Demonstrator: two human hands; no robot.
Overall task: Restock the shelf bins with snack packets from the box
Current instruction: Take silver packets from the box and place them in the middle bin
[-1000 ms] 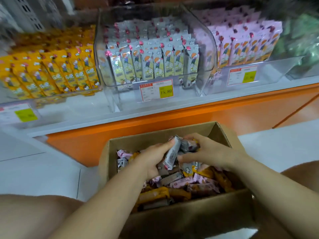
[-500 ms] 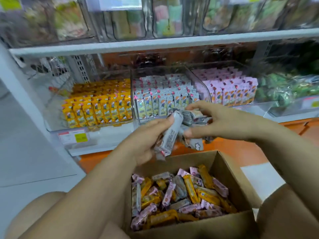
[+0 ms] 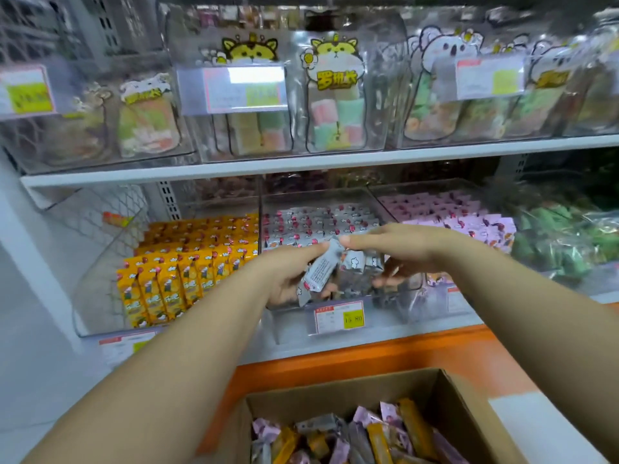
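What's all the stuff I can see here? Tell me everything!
yellow packets: many, yellow, left bin, lower shelf
grey packets: many, silver-grey, middle bin
pink packets: many, pink, right bin
green bags: several, green, far right
candy bags: several, pastel sweets, upper shelf
price tags: several, white and yellow, bin fronts
box: one, brown cardboard, bottom, holding mixed packets
held packets: a few, grey, between both hands
left hand: one, gripping held packets
right hand: one, gripping held packets

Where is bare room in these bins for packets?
Free: front strip of the middle bin, between its grey rows and the price tag, beneath the left hand and right hand holding grey packets. The wire basket holds one orange packet. Crowded: the yellow bin, packed to its front.
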